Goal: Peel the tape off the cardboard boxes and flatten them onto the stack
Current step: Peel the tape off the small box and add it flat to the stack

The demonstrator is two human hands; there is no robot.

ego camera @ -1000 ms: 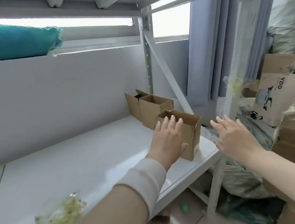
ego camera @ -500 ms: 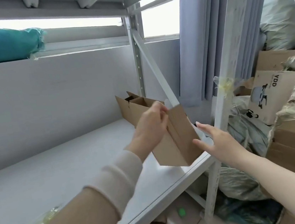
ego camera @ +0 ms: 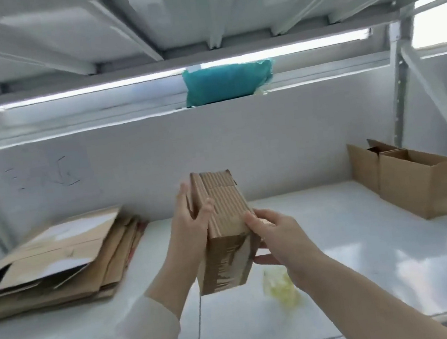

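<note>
- Your left hand (ego camera: 192, 231) grips the small cardboard box (ego camera: 223, 214) by its left side.
- Your right hand (ego camera: 280, 237) pinches its right edge.
- 2 open boxes (ego camera: 421, 183) stand right; the flattened stack (ego camera: 59, 262) lies left.

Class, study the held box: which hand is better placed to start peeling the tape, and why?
Probably the right. The right hand pinches the box at its taped end, fingers beside the tape; the left hand grips the box's side higher up, steadying it.
</note>
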